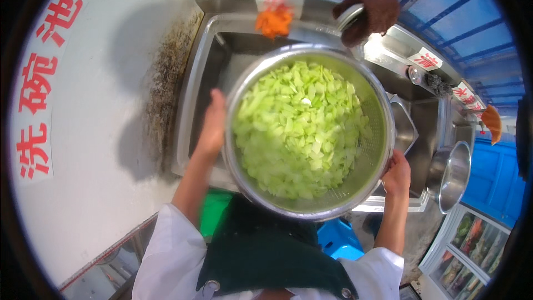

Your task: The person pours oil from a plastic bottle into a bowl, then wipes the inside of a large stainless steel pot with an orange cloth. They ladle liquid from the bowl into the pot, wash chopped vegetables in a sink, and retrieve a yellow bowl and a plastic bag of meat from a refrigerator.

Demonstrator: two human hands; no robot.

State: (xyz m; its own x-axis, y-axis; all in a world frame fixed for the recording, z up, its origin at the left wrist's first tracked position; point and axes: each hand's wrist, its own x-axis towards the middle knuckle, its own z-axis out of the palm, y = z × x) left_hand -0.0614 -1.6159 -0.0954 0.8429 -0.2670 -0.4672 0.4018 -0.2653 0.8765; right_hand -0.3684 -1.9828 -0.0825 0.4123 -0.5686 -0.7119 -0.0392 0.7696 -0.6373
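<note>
A large round metal colander (380,128) is held up in front of me, over the near side of the sink. Thin, chopped light-green vegetable pieces (300,128) fill much of it, heaped toward the left; bare perforated wall shows at the right. My left hand (213,125) is against the colander's left side, thumb up near the rim, its other fingers hidden and slightly blurred. On the lower right, my right hand (396,173) grips the rim with its fingers curled.
Behind the colander lies a steel sink basin (191,100). An orange cloth (275,20) and a dark brown cloth (377,14) hang at its back. Right are another basin (427,116), a metal bowl (448,178) and a scouring pad (436,84). A blue stool (340,240) stands below.
</note>
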